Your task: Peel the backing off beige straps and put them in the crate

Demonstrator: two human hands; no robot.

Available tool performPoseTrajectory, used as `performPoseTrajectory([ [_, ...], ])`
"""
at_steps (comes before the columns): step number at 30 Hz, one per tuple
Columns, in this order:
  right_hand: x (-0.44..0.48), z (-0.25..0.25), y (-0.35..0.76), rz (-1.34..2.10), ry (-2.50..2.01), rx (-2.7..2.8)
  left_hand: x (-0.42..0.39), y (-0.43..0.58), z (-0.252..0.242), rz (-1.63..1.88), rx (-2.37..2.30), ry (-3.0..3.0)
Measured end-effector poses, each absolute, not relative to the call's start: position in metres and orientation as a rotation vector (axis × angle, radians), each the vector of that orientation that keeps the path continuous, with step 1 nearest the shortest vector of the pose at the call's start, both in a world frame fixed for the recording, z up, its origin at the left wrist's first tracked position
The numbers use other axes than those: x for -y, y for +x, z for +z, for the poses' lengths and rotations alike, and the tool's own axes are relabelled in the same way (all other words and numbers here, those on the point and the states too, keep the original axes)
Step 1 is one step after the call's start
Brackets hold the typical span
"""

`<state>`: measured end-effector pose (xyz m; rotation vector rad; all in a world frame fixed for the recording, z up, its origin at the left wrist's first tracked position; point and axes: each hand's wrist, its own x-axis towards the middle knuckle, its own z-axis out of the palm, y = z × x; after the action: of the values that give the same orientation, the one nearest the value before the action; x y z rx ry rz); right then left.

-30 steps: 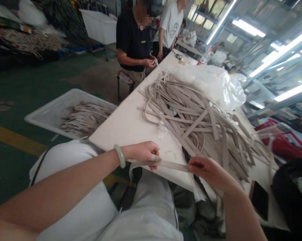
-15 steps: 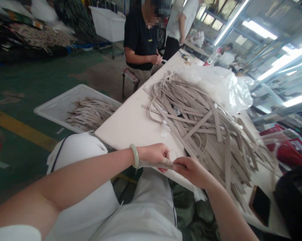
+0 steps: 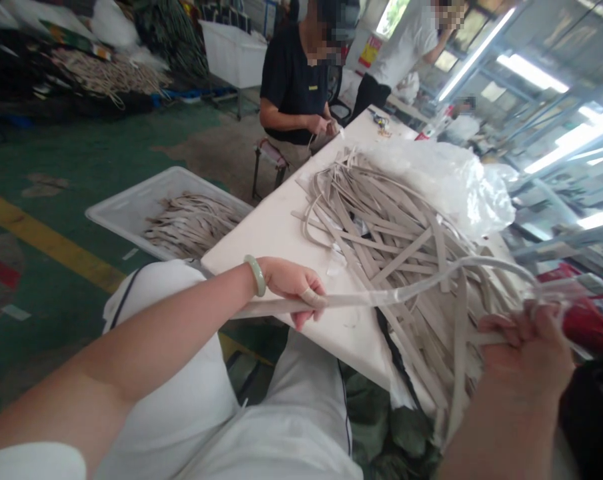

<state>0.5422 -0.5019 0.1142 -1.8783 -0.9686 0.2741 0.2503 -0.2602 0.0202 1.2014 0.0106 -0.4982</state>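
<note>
Now, left hand [image 3: 294, 287], right hand [image 3: 526, 353] gripping one beige strap [image 3: 331, 301], white tub [image 3: 116, 213] holding more straps [image 3: 191, 227]

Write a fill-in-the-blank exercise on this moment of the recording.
The left hand and right hand hold one long ____ stretched between them. A pale green ____ circles the left wrist. A crumpled clear plastic ____ lies behind the pile of strips on the table. The seated co-worker wears a ____ shirt.

Missing words: strip; bangle; bag; black.
</note>
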Motion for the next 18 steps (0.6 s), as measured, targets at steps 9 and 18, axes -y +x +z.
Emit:
performPoseTrajectory([
  [9,0.44,0.013,0.386,1.24,-1.425,0.582,0.293,0.278,0.006,0.109,-0.248,1.139],
  [18,0.407,0.017,0.389,0.935,-1.36,0.455,0.296,0.261,0.018,0.047,-0.383,1.166],
])
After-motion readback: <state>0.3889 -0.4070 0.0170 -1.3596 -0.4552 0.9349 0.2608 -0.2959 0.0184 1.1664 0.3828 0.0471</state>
